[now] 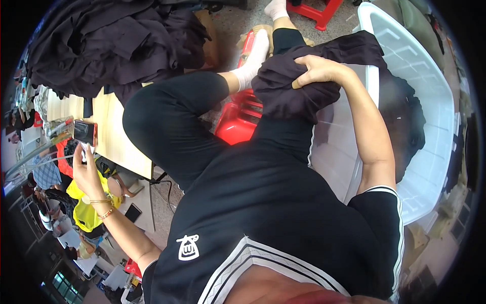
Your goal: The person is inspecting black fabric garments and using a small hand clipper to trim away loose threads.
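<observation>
My right hand (319, 70) is closed on a bunched dark garment (298, 83), which lies over my raised leg. Part of the dark cloth stretches right, across the rim of a large white plastic tub (430, 96). Out to the left, my left hand (87, 172) has its fingers stretched up and apart, with bracelets at the wrist. Its fingertips are just below a small dark box-shaped device (85, 133) at the edge of a light wooden table (121, 137); whether they touch it cannot be made out.
A big heap of dark garments (116, 45) covers the table's far part. More dark cloth (402, 126) sits inside the tub. Below my legs is a red plastic stool (237, 121), and another red stool (316, 11) stands farther off. A dark phone (133, 213) and other people appear at left.
</observation>
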